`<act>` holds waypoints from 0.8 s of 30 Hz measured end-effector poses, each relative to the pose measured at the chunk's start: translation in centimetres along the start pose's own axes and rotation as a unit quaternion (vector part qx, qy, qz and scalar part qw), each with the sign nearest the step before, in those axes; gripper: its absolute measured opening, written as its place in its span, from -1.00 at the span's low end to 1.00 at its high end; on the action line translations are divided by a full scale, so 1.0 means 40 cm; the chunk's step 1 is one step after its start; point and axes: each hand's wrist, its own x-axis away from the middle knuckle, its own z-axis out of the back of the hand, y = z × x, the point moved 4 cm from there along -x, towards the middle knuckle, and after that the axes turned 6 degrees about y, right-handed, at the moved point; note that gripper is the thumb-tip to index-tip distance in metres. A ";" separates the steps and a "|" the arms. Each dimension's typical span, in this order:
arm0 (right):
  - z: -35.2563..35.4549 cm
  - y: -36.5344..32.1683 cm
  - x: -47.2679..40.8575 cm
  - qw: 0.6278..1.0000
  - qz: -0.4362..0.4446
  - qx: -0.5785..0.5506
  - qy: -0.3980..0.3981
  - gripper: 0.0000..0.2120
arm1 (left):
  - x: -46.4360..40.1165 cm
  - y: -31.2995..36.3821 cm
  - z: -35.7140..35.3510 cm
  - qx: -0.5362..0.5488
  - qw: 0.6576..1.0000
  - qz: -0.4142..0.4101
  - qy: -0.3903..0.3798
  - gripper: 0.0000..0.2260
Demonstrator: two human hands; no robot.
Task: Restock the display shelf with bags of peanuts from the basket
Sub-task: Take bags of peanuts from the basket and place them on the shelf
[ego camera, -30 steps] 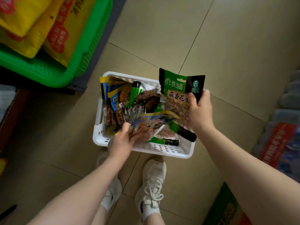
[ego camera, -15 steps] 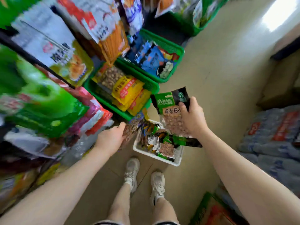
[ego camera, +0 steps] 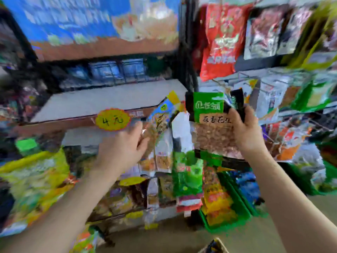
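Observation:
My right hand [ego camera: 245, 131] grips a green-and-black bag of peanuts [ego camera: 212, 125] by its right edge, held upright in front of the display shelf [ego camera: 102, 103]. My left hand [ego camera: 122, 148] holds a second peanut bag with a blue-and-yellow top [ego camera: 160, 121], raised beside the first. Both bags hang at the height of the shelf's grey board, just right of a yellow price tag [ego camera: 113, 119]. A corner of the basket [ego camera: 215, 246] shows at the bottom edge. The picture is blurred by motion.
Snack bags hang in rows below and to the right of my hands. A red bag [ego camera: 221, 41] hangs top right. Green bins [ego camera: 233, 207] with packets stand on the floor. A yellow-green bag [ego camera: 34, 181] fills the lower left. A blue box [ego camera: 94, 21] sits on top.
My view has swung up from the basket on the floor to the shelf. Both hands have risen with their bags from the basket to shelf height.

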 end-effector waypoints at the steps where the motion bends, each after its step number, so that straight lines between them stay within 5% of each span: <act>1: -0.039 -0.053 -0.017 0.999 0.018 -0.029 -0.013 -0.87 | -0.014 -0.047 0.055 -0.031 0.999 0.015 0.037 -0.67; 6: -0.272 -0.261 -0.077 0.991 0.059 -0.105 -0.060 -0.86 | -0.102 -0.271 0.229 -0.147 0.973 0.059 0.171 -0.70; 12: -0.539 -0.318 -0.214 0.993 0.079 -0.089 -0.026 -0.76 | -0.246 -0.598 0.219 -0.108 0.955 0.159 0.224 -0.74; 14: -0.598 -0.284 -0.273 0.996 0.049 -0.074 -0.006 -0.63 | -0.278 -0.690 0.149 -0.061 0.953 0.193 0.224 -0.71; 20: -0.704 -0.159 -0.411 0.996 -0.026 0.024 0.087 -0.66 | -0.327 -0.846 -0.073 0.005 0.949 0.281 0.141 -0.77; 24: -0.757 -0.112 -0.490 0.995 -0.058 0.044 0.064 -0.63 | -0.321 -0.913 -0.167 0.041 0.930 0.347 0.114 -0.76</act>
